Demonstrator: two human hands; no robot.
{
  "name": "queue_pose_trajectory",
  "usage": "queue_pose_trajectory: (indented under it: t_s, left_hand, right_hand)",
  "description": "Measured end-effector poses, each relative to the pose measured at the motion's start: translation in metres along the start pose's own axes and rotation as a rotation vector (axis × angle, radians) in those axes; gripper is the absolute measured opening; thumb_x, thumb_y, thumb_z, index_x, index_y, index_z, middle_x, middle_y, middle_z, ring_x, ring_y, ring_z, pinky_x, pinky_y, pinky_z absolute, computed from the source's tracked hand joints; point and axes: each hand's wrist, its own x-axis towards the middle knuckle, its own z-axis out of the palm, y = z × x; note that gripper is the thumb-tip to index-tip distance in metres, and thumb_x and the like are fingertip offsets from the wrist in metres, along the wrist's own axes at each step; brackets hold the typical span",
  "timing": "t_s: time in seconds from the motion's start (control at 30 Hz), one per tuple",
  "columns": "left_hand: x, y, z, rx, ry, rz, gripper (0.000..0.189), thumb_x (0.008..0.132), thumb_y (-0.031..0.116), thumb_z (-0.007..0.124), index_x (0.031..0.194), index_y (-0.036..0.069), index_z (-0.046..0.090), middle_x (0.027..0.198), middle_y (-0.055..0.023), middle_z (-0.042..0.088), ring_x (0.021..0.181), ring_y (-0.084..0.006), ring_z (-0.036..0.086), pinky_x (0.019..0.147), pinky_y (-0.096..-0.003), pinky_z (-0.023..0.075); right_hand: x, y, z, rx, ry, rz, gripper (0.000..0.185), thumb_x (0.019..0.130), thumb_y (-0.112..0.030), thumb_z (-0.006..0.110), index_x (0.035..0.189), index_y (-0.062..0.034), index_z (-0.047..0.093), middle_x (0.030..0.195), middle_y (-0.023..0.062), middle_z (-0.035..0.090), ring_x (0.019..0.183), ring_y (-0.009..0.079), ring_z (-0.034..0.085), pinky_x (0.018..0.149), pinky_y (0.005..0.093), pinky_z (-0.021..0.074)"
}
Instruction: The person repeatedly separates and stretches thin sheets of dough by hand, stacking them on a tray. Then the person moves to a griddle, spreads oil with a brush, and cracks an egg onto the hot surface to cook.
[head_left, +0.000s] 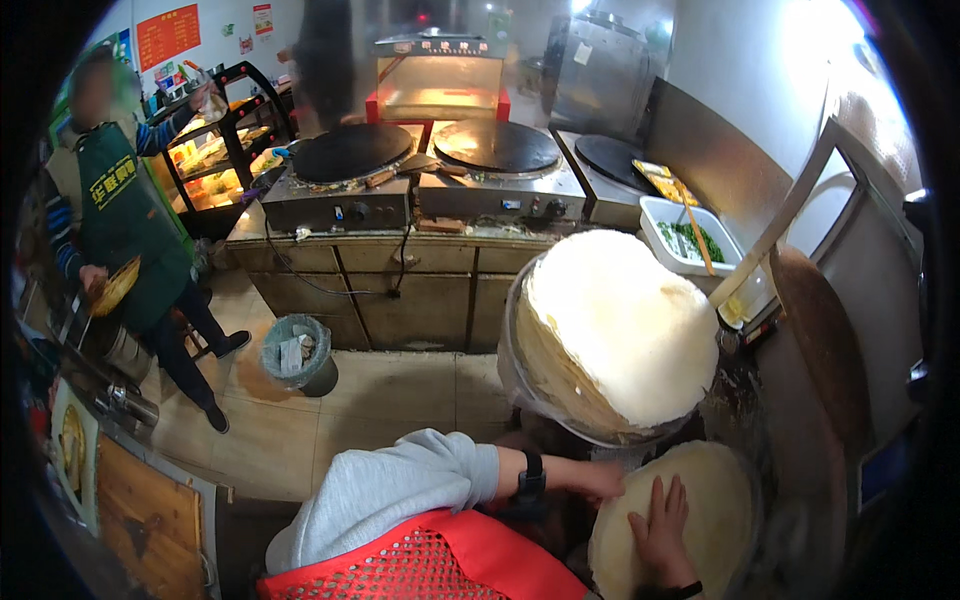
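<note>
Low on the right lies a pale, thin round flatbread (712, 487). My left hand (602, 480), reaching in from a grey sleeve with a black watch at the wrist, is closed at its left edge and seems to pinch it; the fingertips are partly hidden. My right hand (664, 521) rests palm down on the same flatbread, fingers spread and holding nothing. Just beyond both hands, a tall stack of similar flatbreads (622, 322) fills a round, plastic-lined container (514, 360) and rises above its rim.
Across the floor stand several round griddles (352, 154) on a counter (420, 277). A white tray (652, 232) of chopped greens (701, 241) sits beyond the stack. Left are a lined waste bin (319, 371), a wooden board (150, 510) and an aproned person (124, 195).
</note>
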Motion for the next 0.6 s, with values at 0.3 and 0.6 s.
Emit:
queue_pose_trajectory:
  t_s: [0.3,0.6]
  left_hand:
    - [-0.007,0.006,-0.019,0.045,-0.010,-0.010,0.023,0.079,0.020,0.059,0.078,0.000,0.069,0.066,-0.0055,0.064,0.053,-0.0131,0.055,0.047,-0.0304,0.0430]
    - [-0.011,0.018,-0.018,-0.166,-0.055,-0.207,0.019,0.089,0.015,0.052,0.090,-0.001,0.061,0.068,-0.0033,0.056,0.048,-0.0107,0.045,0.043,-0.0259,0.0333]
  right_hand:
    - [0.002,-0.004,0.001,0.041,0.020,0.087,0.077,0.088,-0.041,0.063,0.151,-0.0131,0.028,0.157,0.0249,0.012,0.142,0.0459,0.015,0.114,0.0571,0.0139]
    - [0.000,-0.011,-0.003,0.075,-0.010,0.145,0.075,0.092,-0.047,0.057,0.153,-0.0221,0.023,0.159,0.0194,0.007,0.146,0.0420,0.009,0.117,0.0555,0.0093]
